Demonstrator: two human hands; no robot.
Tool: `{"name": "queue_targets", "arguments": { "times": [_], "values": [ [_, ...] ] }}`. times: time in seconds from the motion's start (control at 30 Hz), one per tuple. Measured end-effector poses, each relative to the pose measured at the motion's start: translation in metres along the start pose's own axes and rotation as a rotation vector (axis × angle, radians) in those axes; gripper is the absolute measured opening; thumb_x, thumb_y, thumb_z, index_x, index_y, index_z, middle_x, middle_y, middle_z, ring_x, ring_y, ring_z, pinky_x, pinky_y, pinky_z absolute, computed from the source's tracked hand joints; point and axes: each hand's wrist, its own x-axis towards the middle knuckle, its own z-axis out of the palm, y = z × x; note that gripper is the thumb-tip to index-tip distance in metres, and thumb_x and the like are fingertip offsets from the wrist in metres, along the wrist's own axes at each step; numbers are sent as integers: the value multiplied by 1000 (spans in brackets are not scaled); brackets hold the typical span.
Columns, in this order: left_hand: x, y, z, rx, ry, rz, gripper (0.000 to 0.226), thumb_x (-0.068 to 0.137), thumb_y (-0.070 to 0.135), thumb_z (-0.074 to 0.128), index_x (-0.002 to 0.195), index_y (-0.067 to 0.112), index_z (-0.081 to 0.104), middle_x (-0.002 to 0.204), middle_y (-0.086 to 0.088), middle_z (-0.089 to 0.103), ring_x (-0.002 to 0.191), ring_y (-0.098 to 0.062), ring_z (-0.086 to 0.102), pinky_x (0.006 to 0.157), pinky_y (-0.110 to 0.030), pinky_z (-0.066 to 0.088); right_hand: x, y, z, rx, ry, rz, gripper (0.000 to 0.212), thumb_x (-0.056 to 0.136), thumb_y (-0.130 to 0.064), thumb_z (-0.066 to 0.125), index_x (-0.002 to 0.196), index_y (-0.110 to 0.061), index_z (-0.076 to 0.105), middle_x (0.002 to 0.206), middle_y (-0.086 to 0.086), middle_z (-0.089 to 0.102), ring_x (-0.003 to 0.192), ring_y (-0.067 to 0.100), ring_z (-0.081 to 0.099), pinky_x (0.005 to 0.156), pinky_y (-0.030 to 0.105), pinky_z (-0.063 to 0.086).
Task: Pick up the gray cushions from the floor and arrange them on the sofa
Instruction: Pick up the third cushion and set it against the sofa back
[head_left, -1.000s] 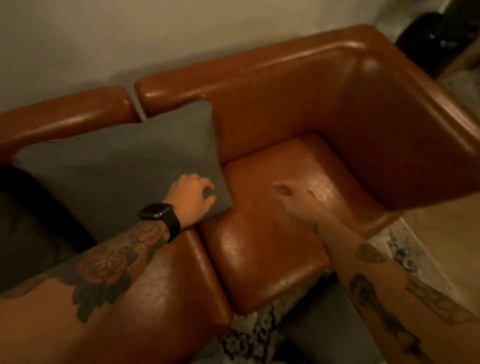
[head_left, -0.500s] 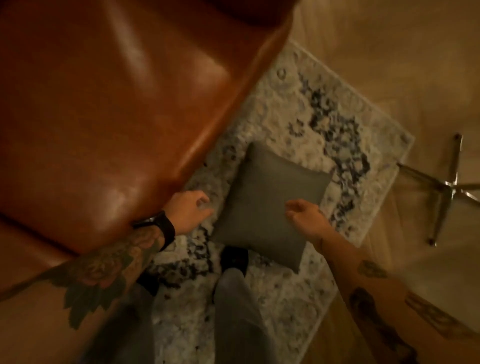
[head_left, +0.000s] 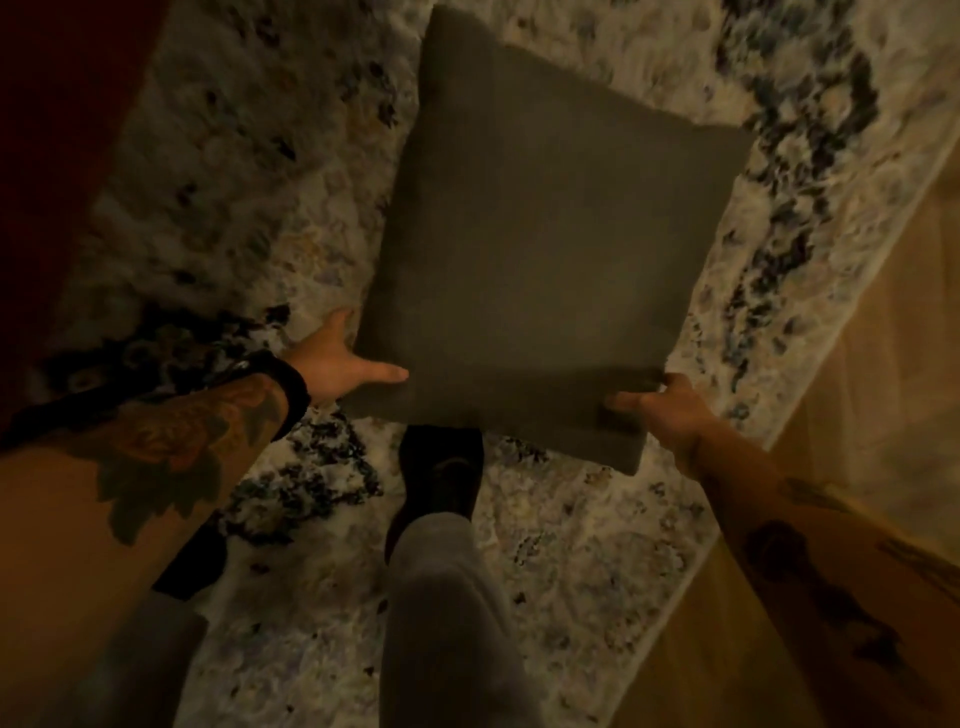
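A square gray cushion (head_left: 540, 249) lies on the patterned rug, just ahead of my feet. My left hand (head_left: 337, 364) is at its near-left corner, thumb on top and fingers tucked under the edge. My right hand (head_left: 660, 410) grips the near-right corner, thumb pressing on the top face and fingers hidden beneath. The sofa shows only as a dark reddish edge (head_left: 57, 130) at the far left.
A pale rug (head_left: 249, 171) with dark blotches covers the floor under the cushion. Bare wooden floor (head_left: 883, 364) runs along the right side. My dark shoe (head_left: 441, 478) and gray trouser legs (head_left: 447, 613) stand just below the cushion.
My view has dropped from the sofa down to the floor. Both hands came down from the sofa seat onto the near corners of the cushion on the rug and closed on it.
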Motion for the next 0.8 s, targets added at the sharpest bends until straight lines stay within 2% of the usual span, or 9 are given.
{"name": "queue_targets", "arguments": {
  "times": [0.1, 0.17, 0.23, 0.37, 0.47, 0.53, 0.6, 0.7, 0.8],
  "values": [
    [17, -8, 5, -124, -103, 16, 122, 55, 42, 89, 151, 35, 14, 151, -1, 39, 108, -19, 57, 77, -28, 47, 20, 18, 7, 84, -57, 39, 78, 65, -27, 90, 128, -7, 49, 124, 5, 60, 98, 24, 63, 76, 37, 53],
    [21, -12, 5, -158, -166, 41, 115, 59, 41, 88, 150, 34, 19, 147, 2, 45, 88, -3, 56, 65, -21, 50, 23, 24, 11, 122, -122, 44, 76, 65, -34, 89, 131, -11, 58, 128, 4, 65, 100, 20, 64, 70, 31, 50],
    [17, -10, 3, -170, -162, 77, 106, 63, 42, 86, 149, 31, 24, 143, 4, 49, 86, 1, 56, 60, -17, 50, 19, 24, 10, 172, -112, 48, 83, 61, -39, 90, 134, -15, 58, 130, 4, 66, 102, 19, 64, 67, 30, 49],
    [-10, 12, -9, -159, -91, 182, 103, 58, 60, 82, 144, 31, 34, 137, 9, 53, 101, -9, 60, 82, -29, 52, -11, 11, 0, 218, 109, 11, 110, 43, -60, 90, 135, -13, 53, 133, 4, 60, 110, 27, 61, 83, 39, 52],
    [-46, 41, -25, -135, 7, 275, 103, 58, 72, 73, 145, 38, 28, 126, 16, 50, 96, -6, 57, 77, -22, 46, -47, -9, -15, 228, 222, -24, 116, 41, -75, 82, 136, -16, 52, 136, 6, 57, 113, 30, 58, 94, 45, 52],
    [-75, 67, -42, -93, 91, 350, 95, 69, 73, 65, 147, 40, 22, 126, 17, 46, 98, -6, 53, 75, -18, 41, -74, -30, -30, 260, 243, -50, 113, 47, -78, 78, 139, -18, 51, 137, 7, 57, 114, 32, 58, 97, 47, 51],
    [-105, 99, -61, 29, 172, 392, 84, 78, 72, 55, 147, 38, 24, 131, 13, 50, 103, -15, 55, 76, -22, 41, -100, -53, -47, 292, 281, -98, 104, 54, -75, 76, 138, -18, 53, 135, 8, 59, 109, 29, 59, 93, 44, 51],
    [-145, 149, -88, 220, 243, 418, 64, 88, 64, 49, 139, 26, 44, 133, -3, 57, 110, -28, 58, 80, -32, 45, -136, -89, -74, 303, 327, -173, 89, 61, -69, 75, 133, -19, 58, 128, 8, 63, 104, 27, 61, 92, 43, 52],
    [-200, 193, -119, 317, 248, 474, 53, 94, 57, 44, 120, 14, 59, 117, -10, 64, 97, -30, 61, 78, -36, 48, -181, -134, -116, 278, 276, -261, 79, 62, -62, 79, 126, -19, 63, 120, 9, 67, 103, 29, 64, 94, 48, 54]
  ]
}}
